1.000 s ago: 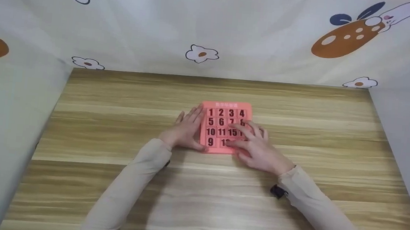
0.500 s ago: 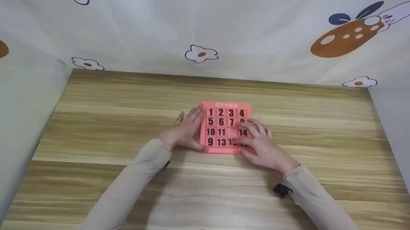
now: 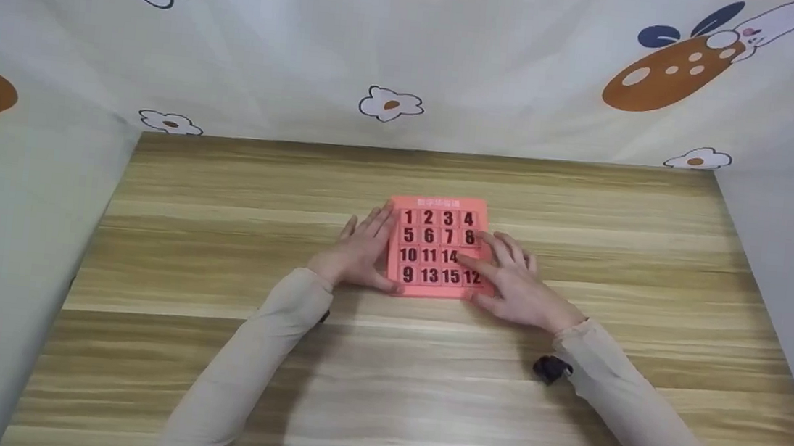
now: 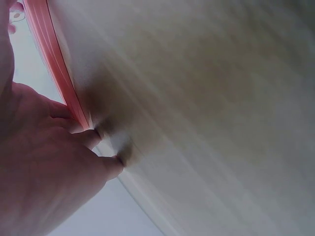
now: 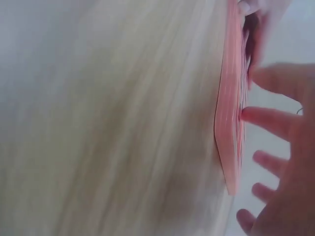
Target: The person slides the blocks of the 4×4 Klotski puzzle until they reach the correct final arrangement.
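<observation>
A pink number slide puzzle [image 3: 439, 203] lies flat on the table, with black digits on its tiles. My left hand [image 3: 358, 252] rests along its left side, fingers fairly straight, thumb at the lower left corner. In the left wrist view its fingers meet the puzzle's pink edge [image 4: 56, 64] and the tabletop. My right hand [image 3: 525, 292] reaches over the right side, one fingertip touching the 14 tile [image 3: 448, 256]. To the right of that tile is a gap, partly covered by the finger. The right wrist view shows spread fingers by the puzzle's side [image 5: 228, 98].
The wood-grain table [image 3: 262, 188] stretches out around the puzzle. A pale curtain [image 3: 297, 46] printed with flowers and carrots hangs along its back edge, with pale sides left and right. A small black device [image 3: 552, 369] sits at the right wrist.
The 15 tile went down into the bottom row, beside 13, which shifted left. Then the 14 tile slid left into the third column. My right hand drifted right; the left stayed.
</observation>
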The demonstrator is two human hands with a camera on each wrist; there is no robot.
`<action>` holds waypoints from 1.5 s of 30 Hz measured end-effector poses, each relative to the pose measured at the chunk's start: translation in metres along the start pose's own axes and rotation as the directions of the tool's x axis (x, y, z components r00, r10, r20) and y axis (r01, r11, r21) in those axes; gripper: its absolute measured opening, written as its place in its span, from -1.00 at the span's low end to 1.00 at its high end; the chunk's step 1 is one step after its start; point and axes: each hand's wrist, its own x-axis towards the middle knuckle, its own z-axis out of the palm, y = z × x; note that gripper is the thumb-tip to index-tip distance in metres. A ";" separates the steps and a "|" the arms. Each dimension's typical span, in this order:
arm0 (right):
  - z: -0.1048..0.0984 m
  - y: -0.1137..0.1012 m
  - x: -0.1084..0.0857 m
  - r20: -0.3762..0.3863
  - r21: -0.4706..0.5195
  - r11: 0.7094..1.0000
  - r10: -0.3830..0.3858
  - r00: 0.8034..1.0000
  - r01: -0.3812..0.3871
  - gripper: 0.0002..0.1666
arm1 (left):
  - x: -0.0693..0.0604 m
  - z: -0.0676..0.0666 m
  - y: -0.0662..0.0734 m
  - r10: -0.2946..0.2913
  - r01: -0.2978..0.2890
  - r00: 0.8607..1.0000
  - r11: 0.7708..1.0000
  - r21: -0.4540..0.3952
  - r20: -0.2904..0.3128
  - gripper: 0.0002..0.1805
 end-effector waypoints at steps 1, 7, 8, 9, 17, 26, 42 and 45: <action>-0.001 0.001 0.000 0.002 0.018 1.000 -0.014 1.000 0.014 -0.36 | 0.000 0.000 0.000 -0.003 0.003 1.000 1.000 0.005 0.002 0.45; -0.010 0.009 -0.005 -0.085 0.078 0.994 -0.073 0.994 0.079 -0.76 | 0.002 0.000 0.000 -0.009 0.009 1.000 1.000 0.016 0.008 0.46; -0.010 0.011 -0.006 -0.082 0.065 0.995 -0.073 0.994 0.078 -0.79 | 0.002 -0.001 0.000 -0.009 0.009 1.000 1.000 0.013 0.008 0.46; -0.011 0.012 -0.007 -0.077 0.043 0.997 -0.067 0.995 0.070 -0.79 | 0.002 -0.001 0.000 -0.009 0.009 1.000 1.000 0.009 0.006 0.46; -0.005 0.006 -0.005 -0.079 -0.021 0.995 -0.099 0.992 0.098 -0.64 | 0.001 -0.001 0.000 0.000 0.000 1.000 1.000 -0.008 0.000 0.44; 0.006 -0.004 -0.002 -0.009 -0.065 0.984 -0.167 0.986 0.166 -0.59 | 0.002 0.001 0.001 -0.018 0.018 1.000 1.000 -0.005 0.013 0.44; -0.004 0.004 -0.001 -0.126 -0.076 0.996 -0.061 0.990 0.052 -0.70 | 0.000 0.000 0.000 -0.021 0.021 1.000 1.000 -0.004 0.010 0.46; 0.000 0.001 0.007 -0.071 -0.081 0.996 -0.053 0.996 0.047 -0.54 | 0.001 0.001 0.000 -0.013 0.013 1.000 1.000 -0.003 0.006 0.45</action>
